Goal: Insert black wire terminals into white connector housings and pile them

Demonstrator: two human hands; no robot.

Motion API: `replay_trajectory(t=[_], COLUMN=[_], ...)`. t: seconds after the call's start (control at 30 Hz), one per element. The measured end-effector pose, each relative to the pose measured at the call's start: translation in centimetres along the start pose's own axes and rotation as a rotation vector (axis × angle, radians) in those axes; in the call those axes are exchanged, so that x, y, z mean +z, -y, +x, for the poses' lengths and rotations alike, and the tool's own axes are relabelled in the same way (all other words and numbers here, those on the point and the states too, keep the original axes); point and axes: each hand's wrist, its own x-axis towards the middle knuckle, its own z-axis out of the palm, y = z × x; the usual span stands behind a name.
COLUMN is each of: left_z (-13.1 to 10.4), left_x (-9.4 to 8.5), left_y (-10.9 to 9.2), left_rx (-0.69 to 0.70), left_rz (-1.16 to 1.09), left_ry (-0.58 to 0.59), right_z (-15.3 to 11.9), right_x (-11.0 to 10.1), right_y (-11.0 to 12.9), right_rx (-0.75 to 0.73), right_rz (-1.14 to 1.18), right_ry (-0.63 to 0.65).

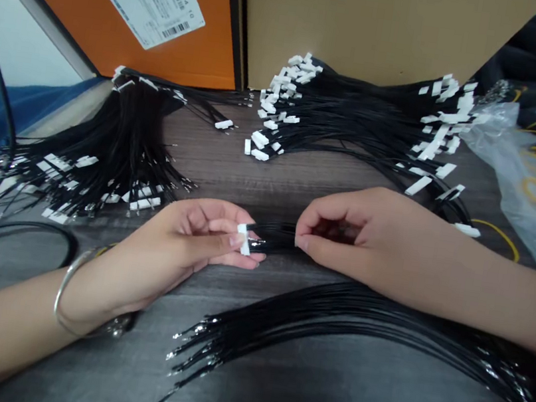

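Near the middle of the view, my left hand (207, 235) pinches a small white connector (244, 239) between thumb and fingers. Black wires (275, 237) run from beside the connector toward my right hand (344, 229), and a metal wire tip shows just right of the connector. The thumb and index finger of my right hand are closed on the black wires. Below both hands lies a curved bundle of loose black wires (292, 305) with bare metal terminals at its ends.
Behind my hands lies a pile of black wires (361, 114) with white connectors. Another such bundle (133, 120) is at the left. An orange box (168, 58) and a brown carton (397, 39) stand at the back. A clear plastic bag (518, 178) lies at the right.
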Motion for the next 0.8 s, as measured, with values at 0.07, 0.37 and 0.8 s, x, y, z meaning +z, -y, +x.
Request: replay_trajectory(t=[0.07,0.37,0.8], left_z=[0.0,0.0,0.1], left_x=[0.0,-0.1,0.0], left_y=[0.0,-0.1,-0.2], left_rx=[-0.002,-0.011,-0.021], left_rz=[0.009,0.028,0.079], left_ry=[0.003,-0.002,-0.008], right_z=[-0.2,-0.8,0.3], right_x=[0.0,-0.1,0.2], right_y=[0.3,1.6,0.2], right_rx=[-0.035,-0.065,-0.009], right_rz=[0.007,-0.014,0.054], right_ry=[0.01,-0.001,0.021])
